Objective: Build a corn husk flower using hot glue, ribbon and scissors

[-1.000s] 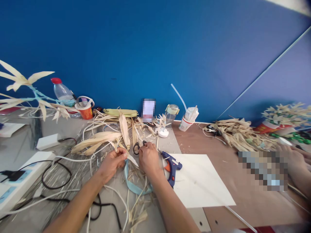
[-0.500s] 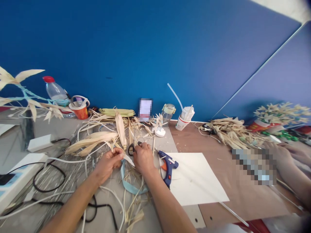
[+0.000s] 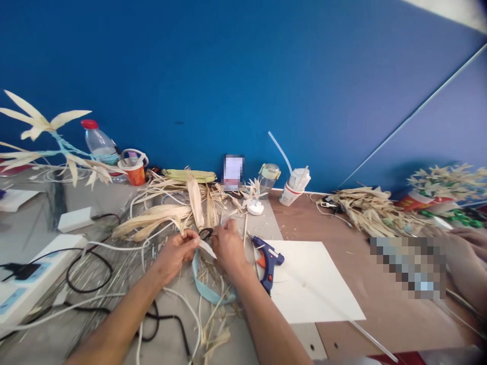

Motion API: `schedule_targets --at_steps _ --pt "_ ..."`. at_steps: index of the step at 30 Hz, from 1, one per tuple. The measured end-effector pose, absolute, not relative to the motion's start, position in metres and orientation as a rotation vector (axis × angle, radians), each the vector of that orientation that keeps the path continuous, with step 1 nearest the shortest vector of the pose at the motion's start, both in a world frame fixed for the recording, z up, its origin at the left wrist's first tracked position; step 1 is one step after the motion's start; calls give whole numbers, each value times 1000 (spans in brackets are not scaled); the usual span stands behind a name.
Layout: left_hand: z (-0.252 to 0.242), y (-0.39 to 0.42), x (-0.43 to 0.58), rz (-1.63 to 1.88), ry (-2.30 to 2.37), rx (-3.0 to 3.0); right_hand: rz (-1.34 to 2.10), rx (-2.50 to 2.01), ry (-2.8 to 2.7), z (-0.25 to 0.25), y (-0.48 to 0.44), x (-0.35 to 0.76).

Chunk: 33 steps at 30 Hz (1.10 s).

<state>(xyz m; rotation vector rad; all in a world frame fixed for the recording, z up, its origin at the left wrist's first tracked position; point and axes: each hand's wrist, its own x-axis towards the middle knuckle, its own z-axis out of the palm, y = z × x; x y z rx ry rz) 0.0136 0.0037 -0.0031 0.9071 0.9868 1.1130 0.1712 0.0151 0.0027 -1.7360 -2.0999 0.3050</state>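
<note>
My left hand [image 3: 178, 253] is closed, pinching one end of a pale strip of corn husk [image 3: 206, 249] between thumb and fingertips. Just right of it, my right hand [image 3: 229, 247] is closed on a pair of black-handled scissors [image 3: 206, 233]. One handle loop shows to the left of its fingers, and the rest is mostly hidden by the hand. Below both hands a light blue ribbon [image 3: 207, 291] curves over thin husk scraps [image 3: 216, 334]. Dried corn husks [image 3: 152, 219] lie beyond my left hand. A blue hot glue gun [image 3: 269, 263] rests beside my right forearm.
White paper [image 3: 312, 284] lies under the glue gun. Cables and a power strip [image 3: 41, 274] occupy the left. A phone [image 3: 233, 172], a lidded jar [image 3: 269, 176] and a paper cup [image 3: 291, 194] stand along the blue partition. At the right edge are another person's hands [image 3: 462, 258].
The view has shifted slightly, so the scene sits further right. The scissors' loop has moved a little left relative to the table, under my right hand. My left hand still pinches the strip.
</note>
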Motion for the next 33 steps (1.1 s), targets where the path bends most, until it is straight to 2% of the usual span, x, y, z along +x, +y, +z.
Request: schedule_targets --at_steps 3,8,15,22,33 --pt "-3 4 13 1127 977 876 401 -1640 -1951 5 11 174" --pt "-4 5 12 1168 998 819 1034 -1201 -1721 3 0 161" --pt "-1 0 16 1127 939 849 1319 -1159 -1099 1 0 147" --pt "4 1 10 1135 770 684 1360 -1128 -915 10 7 168" --pt "7 -3 11 1077 764 625 1426 -1133 -1007 18 4 169"
